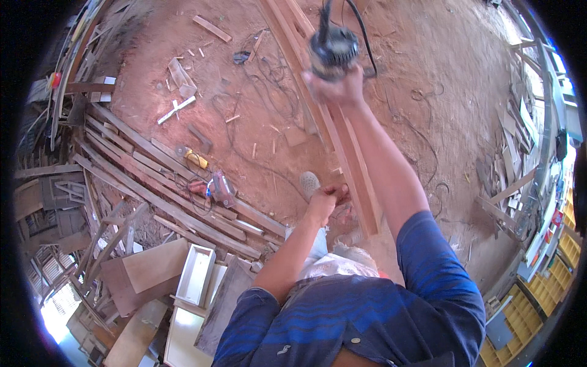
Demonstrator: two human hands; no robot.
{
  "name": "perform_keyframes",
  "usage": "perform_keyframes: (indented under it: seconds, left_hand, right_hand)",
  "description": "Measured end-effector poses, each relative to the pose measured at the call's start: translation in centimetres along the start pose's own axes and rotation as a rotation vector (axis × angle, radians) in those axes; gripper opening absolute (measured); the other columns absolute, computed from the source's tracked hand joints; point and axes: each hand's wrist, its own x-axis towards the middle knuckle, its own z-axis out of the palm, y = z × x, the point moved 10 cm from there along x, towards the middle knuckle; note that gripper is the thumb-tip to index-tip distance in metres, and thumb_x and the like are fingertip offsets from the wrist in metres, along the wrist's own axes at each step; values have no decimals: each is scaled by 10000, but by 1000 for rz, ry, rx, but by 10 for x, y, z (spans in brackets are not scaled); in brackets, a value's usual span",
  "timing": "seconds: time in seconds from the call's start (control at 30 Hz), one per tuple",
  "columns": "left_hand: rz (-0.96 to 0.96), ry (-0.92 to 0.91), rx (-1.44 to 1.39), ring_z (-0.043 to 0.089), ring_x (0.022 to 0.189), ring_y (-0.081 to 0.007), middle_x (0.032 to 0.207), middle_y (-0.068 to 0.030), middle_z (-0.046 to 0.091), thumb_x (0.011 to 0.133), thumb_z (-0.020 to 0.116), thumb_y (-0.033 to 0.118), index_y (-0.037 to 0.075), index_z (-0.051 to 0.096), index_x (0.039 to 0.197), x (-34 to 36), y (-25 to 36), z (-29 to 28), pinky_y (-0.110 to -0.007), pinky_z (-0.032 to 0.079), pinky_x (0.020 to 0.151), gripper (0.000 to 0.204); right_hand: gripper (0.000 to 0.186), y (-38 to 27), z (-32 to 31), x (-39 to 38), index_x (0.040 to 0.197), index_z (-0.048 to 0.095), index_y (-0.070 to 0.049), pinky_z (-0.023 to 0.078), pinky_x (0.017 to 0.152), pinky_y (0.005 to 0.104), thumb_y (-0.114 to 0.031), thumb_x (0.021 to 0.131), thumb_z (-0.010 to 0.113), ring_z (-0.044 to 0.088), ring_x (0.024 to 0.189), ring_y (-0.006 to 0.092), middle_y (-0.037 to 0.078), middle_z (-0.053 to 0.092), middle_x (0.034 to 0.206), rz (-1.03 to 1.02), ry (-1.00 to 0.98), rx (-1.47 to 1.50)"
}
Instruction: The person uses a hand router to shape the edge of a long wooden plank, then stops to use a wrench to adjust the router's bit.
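Head view: work on the long timber [347, 140] seems under way, since the tool is in hand over it; how much surface is done or left cannot be told.
Dirt floor [422, 79]: spreads to both sides of the timber, strewn with cords and offcuts.
Plank pile [171, 183]: lies well to the left of the timber, boards roughly side by side.
Timber: stretches away from the person, its near end close to the lap, with lengthwise ridges and recesses along it.
White box [197, 275]: open, left of the timber's near end, well apart.
Black power tool [333, 52]: over the timber's far stretch, blurred; whether it touches the wood is unclear.
Right hand [339, 88]: above the timber, fingers clamped around the tool's lower body.
Left hand [327, 200]: just beside the timber's left edge near its near end, fingers curled; cannot tell whether they meet or touch wood.
Yellow tool [197, 159]: left of the timber, by the plank pile.
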Motion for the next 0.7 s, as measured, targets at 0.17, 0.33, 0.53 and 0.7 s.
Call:
perform_keyframes:
  seconds: [0.17,0.33,0.53,0.7]
  left_hand:
    - [81,109,24,749,943,-232,1052,-117,760,1043,699,171,-35,725,1135,11,63,4,-381,631,930,228]
    - [78,-29,17,743,944,-223,1055,-106,754,1032,723,206,-28,727,1115,15,62,7,-379,628,940,249]
    - [35,-22,96,739,998,-234,1103,-116,750,1049,696,198,-24,714,1124,17,60,4,-389,615,960,235]
    - [14,1,81,741,969,-231,1069,-119,755,1042,700,167,-23,711,1075,13,66,8,-391,623,944,193]
  right_hand:
    - [490,-24,-29,-91,1187,670,-49,572,923,357,-154,774,913,704,989,147,30,735,1067,8,-105,-153]
    - [660,2,-50,-158,1278,619,-82,517,1019,373,-228,722,944,683,1065,178,9,719,1098,94,-10,60]
    - [643,15,-33,-113,1225,612,-50,554,958,355,-214,700,946,696,1016,157,26,720,1091,139,-11,57]
    - [541,-18,-16,-36,1156,695,-21,568,921,343,-203,707,935,700,967,147,36,744,1038,-109,21,-55]
